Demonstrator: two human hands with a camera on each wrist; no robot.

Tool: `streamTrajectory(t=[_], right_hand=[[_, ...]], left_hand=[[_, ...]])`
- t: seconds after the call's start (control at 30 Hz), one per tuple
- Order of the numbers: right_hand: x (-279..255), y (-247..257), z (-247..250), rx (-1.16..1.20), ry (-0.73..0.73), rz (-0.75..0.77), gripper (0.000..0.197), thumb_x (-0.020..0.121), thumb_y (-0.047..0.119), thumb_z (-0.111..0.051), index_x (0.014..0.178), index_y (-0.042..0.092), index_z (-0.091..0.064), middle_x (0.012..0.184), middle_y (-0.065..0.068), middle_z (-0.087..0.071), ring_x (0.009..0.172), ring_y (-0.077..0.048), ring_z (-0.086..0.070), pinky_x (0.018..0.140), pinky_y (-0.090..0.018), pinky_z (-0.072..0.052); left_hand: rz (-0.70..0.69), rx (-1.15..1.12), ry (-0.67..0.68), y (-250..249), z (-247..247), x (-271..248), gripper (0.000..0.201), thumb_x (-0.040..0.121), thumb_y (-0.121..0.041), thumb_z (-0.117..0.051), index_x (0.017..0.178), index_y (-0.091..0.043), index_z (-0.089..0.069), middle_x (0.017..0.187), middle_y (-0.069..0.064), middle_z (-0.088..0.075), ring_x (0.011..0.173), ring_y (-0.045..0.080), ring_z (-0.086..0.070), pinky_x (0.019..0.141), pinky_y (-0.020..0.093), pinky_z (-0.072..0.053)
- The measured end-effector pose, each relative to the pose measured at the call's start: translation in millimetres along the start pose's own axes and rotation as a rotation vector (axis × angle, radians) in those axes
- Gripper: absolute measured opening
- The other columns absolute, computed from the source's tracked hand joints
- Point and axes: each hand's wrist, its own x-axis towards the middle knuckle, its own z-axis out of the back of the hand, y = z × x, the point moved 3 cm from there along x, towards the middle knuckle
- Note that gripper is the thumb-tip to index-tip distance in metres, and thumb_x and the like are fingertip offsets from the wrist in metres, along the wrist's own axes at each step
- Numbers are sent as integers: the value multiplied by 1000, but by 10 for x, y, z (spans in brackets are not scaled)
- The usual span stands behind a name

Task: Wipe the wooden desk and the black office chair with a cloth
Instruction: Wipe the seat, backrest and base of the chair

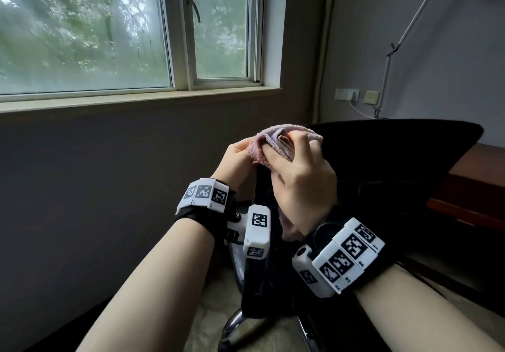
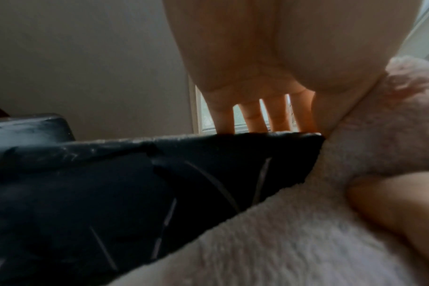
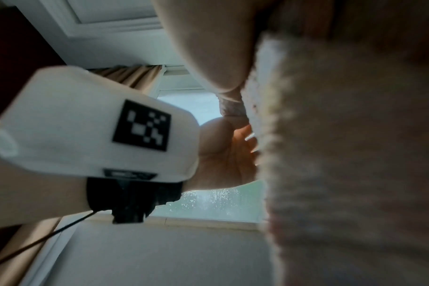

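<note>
The cloth [image 3: 343, 154] is blurred, and the desk [image 1: 475, 187] is cut off at the right edge.

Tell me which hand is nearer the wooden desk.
Right. The right hand grips the pink cloth on the side toward the wooden desk; the left hand holds it from the far side.

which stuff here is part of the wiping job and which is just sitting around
Job: pink cloth held by left hand and right hand; black office chair; wooden desk.
Just there: wall sockets, lamp arm, window.
</note>
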Motion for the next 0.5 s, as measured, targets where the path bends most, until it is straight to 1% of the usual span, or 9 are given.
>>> streamTrajectory(t=[0.1, 0.17, 0.23, 0.27, 0.3, 0.33, 0.37, 0.43, 0.5], right_hand=[[-57, -34, -54, -64, -5, -20, 33, 82, 16, -58, 111, 28, -69, 103, -10, -62, 84, -34, -57, 52, -36, -49], [-71, -37, -68, -88, -12, -26, 32, 81, 15, -59, 109, 28, -70, 104, -9, -62, 83, -33, -57, 52, -35, -49], [-70, -47, -60, -90, -16, -32, 30, 81, 15, -59, 106, 28, -71, 105, -8, -62, 82, -33, -57, 52, -34, -49], [-75, -50, -52, -93, -17, -32, 29, 82, 16, -59, 105, 28, -71, 105, -8, -61, 83, -32, -56, 52, -34, -48], [-88, -49, -40, -95, -13, -30, 29, 83, 17, -57, 105, 28, -71, 105, -8, -61, 83, -32, -56, 52, -34, -48], [-104, -50, -34, -92, -8, -23, 29, 83, 17, -54, 105, 28, -71, 106, -8, -62, 83, -32, -56, 52, -34, -49], [-123, -55, -35, -83, 6, -14, 31, 83, 17, -52, 104, 27, -71, 106, -8, -62, 84, -33, -56, 52, -34, -49], [-199, -67, -73, -58, 70, 11, 34, 80, 18, -50, 105, 27, -71, 107, -9, -63, 84, -36, -57, 50, -35, -49], [-338, -77, -176, -49, 166, 40, 36, 77, 21, -54, 109, 28, -69, 112, -8, -61, 84, -36, -56, 49, -35, -49]], left_hand=[[26, -25, 36, 57, 6, 12, 22, 91, -14, -59, 105, 1, -66, 80, 10, -65, 70, 17, -60, 68, 28, -48], [85, -73, 0, 96, 17, 47, 40, 91, -36, -58, 107, 0, -66, 84, 12, -67, 76, 21, -62, 76, 34, -47], [155, -87, -13, 135, 16, 71, 69, 82, -63, -55, 111, -1, -67, 104, 25, -66, 100, 35, -64, 95, 44, -46], [159, -96, 5, 136, -5, 57, 78, 78, -69, -54, 115, -1, -65, 117, 30, -60, 113, 39, -57, 104, 49, -41], [152, -108, 17, 143, -12, 43, 82, 78, -71, -52, 118, -1, -63, 125, 32, -54, 119, 40, -53, 108, 51, -35], [149, -121, 26, 131, -31, 16, 81, 81, -70, -49, 119, 0, -62, 126, 33, -53, 117, 39, -53, 109, 50, -34], [148, -133, 29, 134, -38, 2, 78, 85, -68, -45, 118, 1, -62, 122, 32, -56, 113, 38, -55, 106, 47, -37], [146, -150, 41, 127, -69, -11, 71, 91, -63, -38, 114, 0, -64, 107, 24, -66, 98, 32, -63, 90, 40, -49], [154, -148, 25, 129, -91, 3, 67, 92, -61, -36, 109, -3, -66, 92, 16, -69, 81, 26, -66, 74, 34, -52]])
